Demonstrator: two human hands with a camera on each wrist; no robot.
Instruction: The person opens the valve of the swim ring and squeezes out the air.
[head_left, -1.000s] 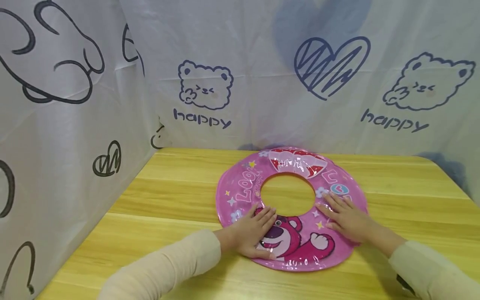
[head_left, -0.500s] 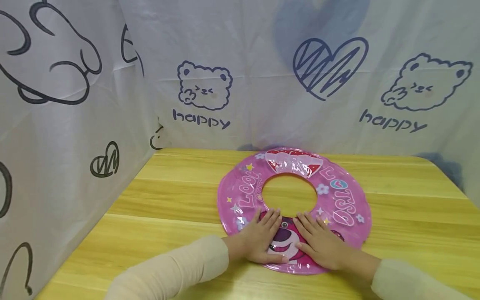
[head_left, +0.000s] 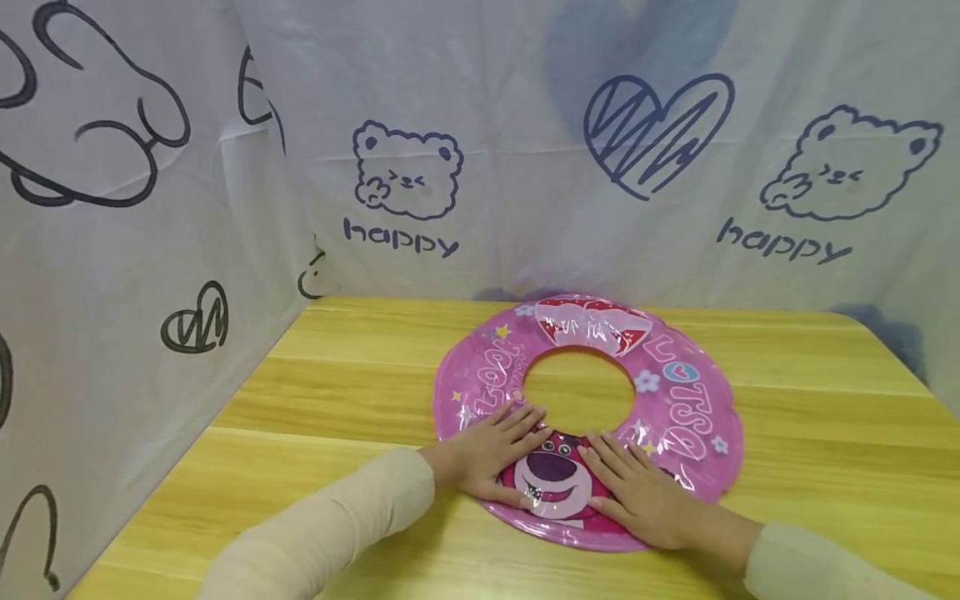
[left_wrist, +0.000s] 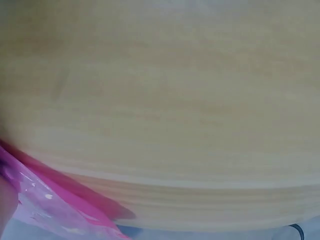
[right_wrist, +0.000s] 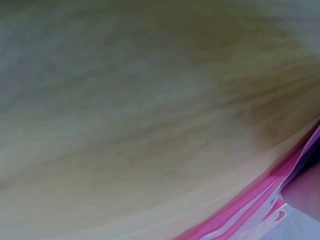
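Note:
A pink inflatable swim ring point(head_left: 686, 408) lies flat on the wooden table in the head view, printed with a bear face, letters, stars and flowers. My left hand point(head_left: 495, 454) rests on its front left part with the fingers spread and straight. Across the bear face from it, my right hand point(head_left: 637, 492) lies on the front right part, palm down, fingers extended toward the ring's hole. In the left wrist view the ring's edge point(left_wrist: 65, 200) shows at the lower left. A strip of the ring point(right_wrist: 250, 210) appears at the lower right in the right wrist view.
The wooden table point(head_left: 322, 375) reaches back to a white cloth point(head_left: 525, 208) with drawn bears, hearts and the word "happy". Another stretch of cloth point(head_left: 112, 267) hangs along the left side. The ring's far edge is close to the back cloth.
My right hand has moved left and nearer along the ring, from its right side to beside the bear face. My left hand has shifted slightly left, uncovering more of the face.

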